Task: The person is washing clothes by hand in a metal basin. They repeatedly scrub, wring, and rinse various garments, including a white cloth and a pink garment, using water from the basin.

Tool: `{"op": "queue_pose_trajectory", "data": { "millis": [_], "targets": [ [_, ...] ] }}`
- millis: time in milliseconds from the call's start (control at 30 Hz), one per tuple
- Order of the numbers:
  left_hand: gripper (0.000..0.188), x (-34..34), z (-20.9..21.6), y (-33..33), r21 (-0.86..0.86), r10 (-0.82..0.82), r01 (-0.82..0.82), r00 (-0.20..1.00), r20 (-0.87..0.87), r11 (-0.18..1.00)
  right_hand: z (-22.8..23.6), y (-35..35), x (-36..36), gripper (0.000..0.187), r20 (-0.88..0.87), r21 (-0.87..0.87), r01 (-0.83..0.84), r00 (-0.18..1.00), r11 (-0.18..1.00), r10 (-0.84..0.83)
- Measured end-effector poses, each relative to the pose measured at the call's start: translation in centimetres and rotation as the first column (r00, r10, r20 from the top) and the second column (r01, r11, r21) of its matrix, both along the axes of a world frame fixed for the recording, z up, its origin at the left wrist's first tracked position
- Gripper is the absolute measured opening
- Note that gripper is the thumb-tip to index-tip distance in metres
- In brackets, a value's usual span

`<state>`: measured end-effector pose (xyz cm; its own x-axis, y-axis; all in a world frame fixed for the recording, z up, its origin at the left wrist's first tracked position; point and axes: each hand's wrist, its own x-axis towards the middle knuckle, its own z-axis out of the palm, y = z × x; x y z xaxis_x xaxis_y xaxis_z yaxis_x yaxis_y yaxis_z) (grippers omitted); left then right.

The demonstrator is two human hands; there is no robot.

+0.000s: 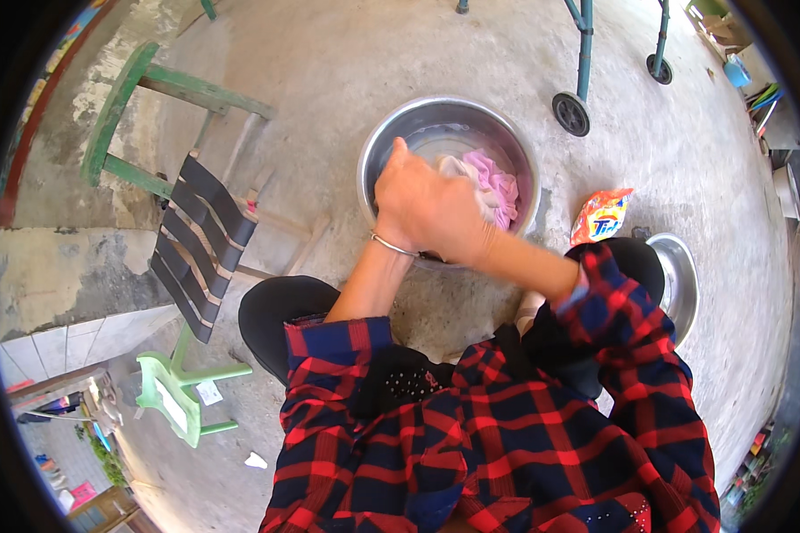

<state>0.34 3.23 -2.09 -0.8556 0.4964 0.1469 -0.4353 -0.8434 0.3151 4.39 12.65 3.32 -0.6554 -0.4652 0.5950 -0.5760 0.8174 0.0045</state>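
Note:
Over a round metal basin on the floor, my two hands come together, both closed. My left hand is on the left, its thumb side up and a bangle at the wrist. Across from it, my right hand presses against the left and is slightly blurred. A wet bunched cloth, pink and whitish, comes out from behind the right hand and sits in the basin. Both hands appear to grip it, though my fingertips and the gripped part are hidden. Some cloudy water shows at the basin's far side.
An orange detergent packet stands right of the basin, near a second metal basin beside my right knee. On the left are a green wooden chair frame with dark straps and a light green plastic stool. Wheeled metal legs stand far right.

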Motion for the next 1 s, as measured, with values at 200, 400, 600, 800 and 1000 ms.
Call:
{"op": "queue_pose_trajectory", "data": {
  "millis": [200, 400, 600, 800, 1000],
  "targets": [
    [0.036, 1.5, 6.3, 1.8, -0.515, 0.208, -0.066, 0.952, 0.224, 0.855, 0.7, 5.2, -5.7, 0.022, 0.368, -0.477, 0.230, 0.929, 0.848, -0.045],
    [0.044, 1.7, 6.1, -0.1, -0.872, -0.035, -0.015, 0.999, -0.037, 0.489, 4.1, 11.2, -7.4, 0.019, 0.306, -0.904, 0.426, 0.689, -0.025, 0.657],
    [0.030, 1.6, 5.5, -1.3, -0.676, 0.118, -0.101, 0.993, -0.021, 0.730, 2.9, 14.0, -5.8, 0.023, 0.395, -0.832, 0.554, 0.591, 0.002, 0.704],
    [0.047, 1.0, 4.4, -1.5, -0.672, 0.063, -0.060, 0.998, -0.020, 0.738, 2.5, 21.4, -4.8, 0.047, 0.804, -0.583, 0.453, 0.443, 0.675, 0.397],
    [0.055, 0.5, 0.5, -1.9, -0.725, 0.074, 0.071, 0.983, 0.165, 0.686, -2.3, 42.6, -2.4, 0.014, 0.888, 0.145, 0.576, 0.282, 0.805, -0.362]
  ]
}}
